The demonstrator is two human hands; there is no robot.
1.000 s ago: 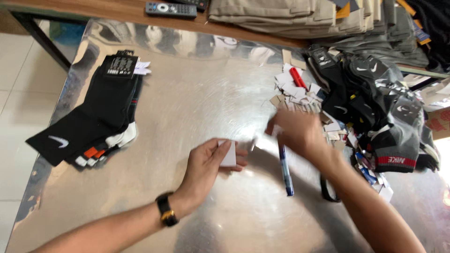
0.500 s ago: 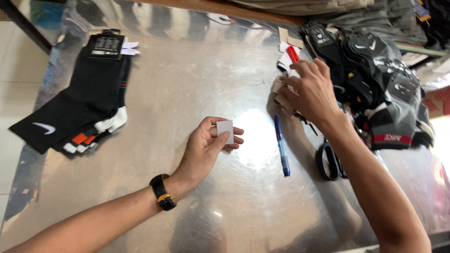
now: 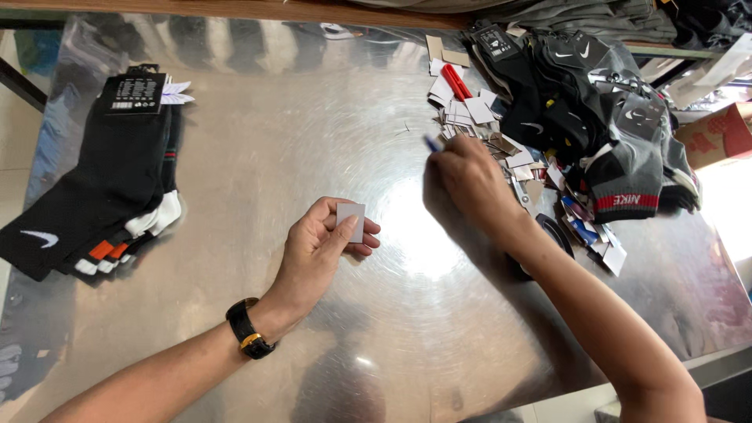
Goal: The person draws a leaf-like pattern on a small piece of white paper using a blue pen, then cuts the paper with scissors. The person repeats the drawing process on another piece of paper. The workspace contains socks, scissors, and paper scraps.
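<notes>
My left hand (image 3: 317, 254) pinches a small white paper tag (image 3: 352, 221) between thumb and fingers, just above the shiny metal table (image 3: 313, 133). A black watch (image 3: 249, 338) is on that wrist. My right hand (image 3: 468, 184) is closed around a blue pen (image 3: 432, 143); only the pen's tip sticks out at the upper left. This hand rests at the edge of a scattered pile of small paper tags (image 3: 468, 113). A red marker-like object (image 3: 456, 81) lies in the pile.
A heap of dark and grey socks (image 3: 611, 110) fills the right side of the table. A packaged stack of black socks (image 3: 102, 188) lies at the left. A black tape roll (image 3: 558, 233) shows partly beside my right forearm. A reddish box (image 3: 721, 133) sits at far right.
The blue pen that lay on the table is now in my right hand, which has pulled back from the tag pile. My left hand still holds the white tag.
</notes>
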